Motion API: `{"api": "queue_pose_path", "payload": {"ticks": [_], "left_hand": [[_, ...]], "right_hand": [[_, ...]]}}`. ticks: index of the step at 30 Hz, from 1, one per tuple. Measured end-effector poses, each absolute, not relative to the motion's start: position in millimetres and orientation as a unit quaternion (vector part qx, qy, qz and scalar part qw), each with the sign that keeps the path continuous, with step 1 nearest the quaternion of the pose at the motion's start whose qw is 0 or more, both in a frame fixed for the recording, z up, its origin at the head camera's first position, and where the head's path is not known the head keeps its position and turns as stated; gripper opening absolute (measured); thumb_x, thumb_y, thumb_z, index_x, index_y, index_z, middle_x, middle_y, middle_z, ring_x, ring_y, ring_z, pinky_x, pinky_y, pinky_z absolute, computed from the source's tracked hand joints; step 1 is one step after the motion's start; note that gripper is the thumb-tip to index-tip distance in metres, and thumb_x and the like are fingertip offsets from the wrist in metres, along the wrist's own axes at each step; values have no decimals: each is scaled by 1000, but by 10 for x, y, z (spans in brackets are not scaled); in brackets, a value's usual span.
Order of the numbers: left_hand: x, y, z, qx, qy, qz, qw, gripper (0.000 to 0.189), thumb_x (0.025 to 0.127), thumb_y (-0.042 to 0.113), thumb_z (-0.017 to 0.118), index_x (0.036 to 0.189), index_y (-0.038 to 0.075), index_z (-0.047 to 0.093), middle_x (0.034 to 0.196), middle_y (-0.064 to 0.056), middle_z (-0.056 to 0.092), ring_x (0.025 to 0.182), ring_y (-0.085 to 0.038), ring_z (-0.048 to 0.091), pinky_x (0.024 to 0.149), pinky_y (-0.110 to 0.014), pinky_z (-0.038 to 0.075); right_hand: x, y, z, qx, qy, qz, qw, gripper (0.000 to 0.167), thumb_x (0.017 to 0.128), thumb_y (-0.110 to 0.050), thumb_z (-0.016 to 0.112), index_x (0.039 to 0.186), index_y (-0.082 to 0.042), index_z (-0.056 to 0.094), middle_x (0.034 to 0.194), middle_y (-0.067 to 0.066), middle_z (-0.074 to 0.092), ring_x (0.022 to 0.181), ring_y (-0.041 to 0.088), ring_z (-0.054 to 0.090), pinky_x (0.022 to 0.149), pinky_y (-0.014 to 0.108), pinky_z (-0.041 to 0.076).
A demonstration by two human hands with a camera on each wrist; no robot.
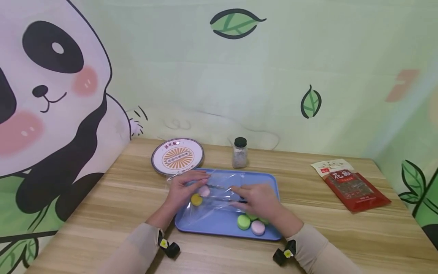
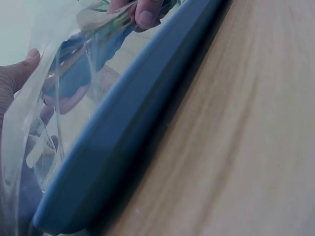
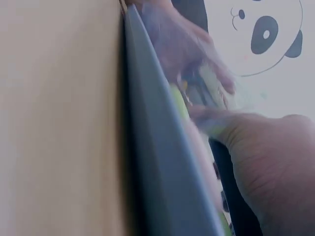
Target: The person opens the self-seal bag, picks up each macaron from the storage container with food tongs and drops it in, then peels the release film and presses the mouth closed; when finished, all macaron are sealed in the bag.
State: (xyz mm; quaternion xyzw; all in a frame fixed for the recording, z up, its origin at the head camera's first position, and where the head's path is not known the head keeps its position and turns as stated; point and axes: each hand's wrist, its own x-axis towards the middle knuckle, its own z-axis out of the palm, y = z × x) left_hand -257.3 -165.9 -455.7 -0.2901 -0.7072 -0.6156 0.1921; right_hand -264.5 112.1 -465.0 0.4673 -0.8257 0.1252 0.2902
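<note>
A clear plastic bag (image 1: 219, 179) spreads over the blue tray (image 1: 212, 225). My left hand (image 1: 184, 186) lies on the bag's left part, fingers fairly straight; in the left wrist view its thumb (image 2: 27, 66) stands apart from the fingers seen through the film. My right hand (image 1: 258, 199) pinches the bag's rim between fingertips and thumb. Beside my left thumb are a pink macaron-like disc (image 1: 204, 191) and a yellow one (image 1: 196, 199), showing by the film; whether they are inside cannot be made out. Under my right wrist sit several green discs (image 1: 243, 222) and a pink one (image 1: 258, 228).
Behind the tray stand a patterned plate (image 1: 178, 155) at the left and a black-lidded jar (image 1: 240, 153). A red spice packet (image 1: 356, 188) lies on the wooden table (image 1: 308, 179) to the right. A panda-printed backdrop (image 1: 188, 76) rises behind the table.
</note>
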Motion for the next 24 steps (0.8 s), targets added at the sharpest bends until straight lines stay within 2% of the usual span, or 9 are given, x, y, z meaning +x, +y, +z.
{"api": "queue_pose_path", "payload": {"ticks": [4, 10, 19, 24], "left_hand": [[-2569, -1655, -4556, -291, -708, -614, 193, 14, 83, -15, 72, 97, -13, 72, 104, -28, 71, 108, -48, 63, 102, -32, 48], [-2559, -1664, -4549, -278, -716, -613, 185, 14, 84, -13, 72, 98, -12, 72, 106, -28, 71, 110, -45, 64, 102, -29, 48], [-2552, -1671, -4549, -275, -721, -610, 178, 15, 85, -10, 72, 100, -11, 73, 107, -26, 72, 111, -44, 64, 103, -29, 47], [-2553, -1671, -4546, -273, -721, -612, 178, 15, 85, -11, 72, 100, -10, 73, 107, -26, 72, 111, -43, 64, 103, -29, 47]], "right_hand": [[-2593, 1072, -4698, 434, -840, 132, 297, 46, 81, -49, 80, 113, -17, 76, 77, -6, 71, 53, 9, 60, 40, 25, 39], [-2581, 1056, -4716, 400, -861, 131, 284, 47, 81, -50, 79, 117, -19, 74, 75, -5, 71, 50, 10, 57, 40, 26, 40], [-2571, 1073, -4718, 395, -873, 114, 262, 45, 83, -51, 77, 117, -21, 73, 77, -4, 72, 49, 9, 54, 39, 25, 37], [-2567, 1063, -4707, 389, -877, 114, 256, 52, 83, -55, 75, 122, -20, 73, 73, -7, 67, 48, 6, 48, 39, 23, 34]]}}
